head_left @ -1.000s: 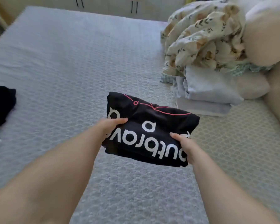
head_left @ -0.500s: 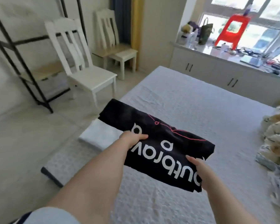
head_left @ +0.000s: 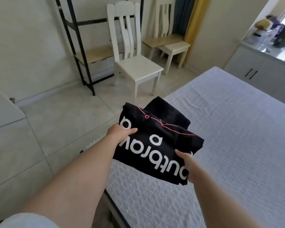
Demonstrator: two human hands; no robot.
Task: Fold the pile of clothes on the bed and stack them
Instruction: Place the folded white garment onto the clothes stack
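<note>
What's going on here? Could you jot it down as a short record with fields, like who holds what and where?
held item: folded black garment with white lettering
left hand: grips the garment's left edge
right hand: grips its right edge
position: garment held above the corner of the bed
beneath it: another folded black garment lying on the bed
nearby: white chair on the tiled floor
task state: garment folded, not yet set down

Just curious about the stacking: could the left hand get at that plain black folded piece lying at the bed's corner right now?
Probably not freely. The left hand and right hand both grip the printed black shirt, which hangs over the plain black folded garment. It would have to let go first.
</note>
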